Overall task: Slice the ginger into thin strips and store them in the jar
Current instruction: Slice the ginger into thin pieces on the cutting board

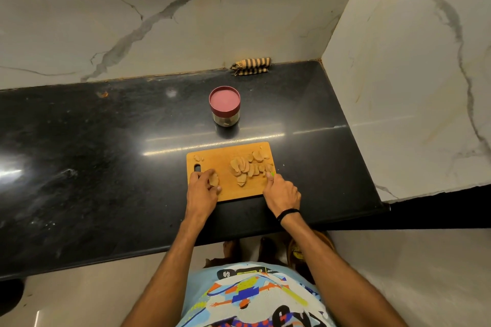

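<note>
A wooden cutting board lies on the black counter. Several flat ginger slices are spread over its right half, and a small bit sits at its far left corner. My left hand pinches a ginger piece on the board's left side. My right hand is curled round a green-handled knife, mostly hidden by the hand, at the board's right edge beside the slices. A small glass jar with a red lid stands shut behind the board.
The black counter runs far to the left and ends at a marble wall on the right. A folded striped cloth lies at the back against the marble backsplash. The counter's front edge is just below my wrists.
</note>
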